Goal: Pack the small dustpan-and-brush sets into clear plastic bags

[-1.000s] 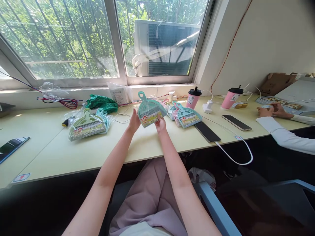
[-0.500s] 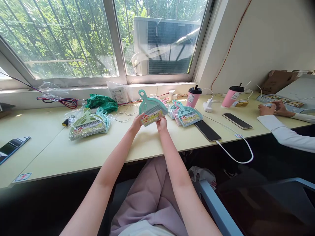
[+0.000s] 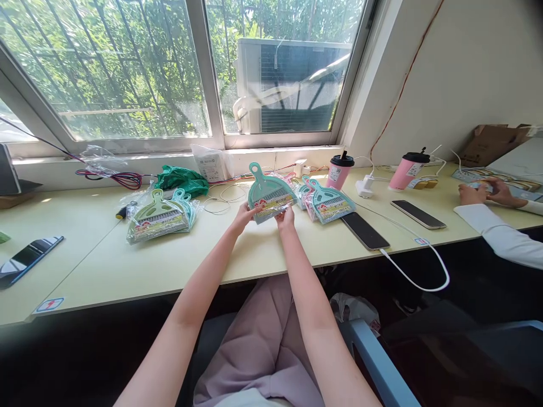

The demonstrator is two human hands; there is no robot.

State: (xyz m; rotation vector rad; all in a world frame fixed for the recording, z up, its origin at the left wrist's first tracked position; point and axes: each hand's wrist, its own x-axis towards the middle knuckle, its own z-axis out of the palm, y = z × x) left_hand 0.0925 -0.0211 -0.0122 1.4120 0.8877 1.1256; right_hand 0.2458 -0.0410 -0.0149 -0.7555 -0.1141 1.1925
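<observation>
A green dustpan and brush set (image 3: 271,192) with a printed label is held upright above the table, its handle pointing up. My left hand (image 3: 246,217) grips its lower left corner, thumb over the label. At the lower right edge, my right hand (image 3: 286,217) holds it too, fingers partly hidden behind it. To the left lies a pile of wrapped green and blue dustpan sets (image 3: 158,219). Another pile of blue and pink sets (image 3: 331,203) rests just right of my hands.
On the table (image 3: 97,271) are a black phone (image 3: 365,230), a second phone (image 3: 418,214), two pink cups (image 3: 339,172), a white charger (image 3: 365,186), a green bag (image 3: 182,180) and a screwdriver (image 3: 125,210). Another person's hands (image 3: 483,193) are at the far right.
The held set has tilted, and its label now sits higher beside my left thumb. My right thumb has moved from the label's front to the lower edge. The view has shifted slightly left.
</observation>
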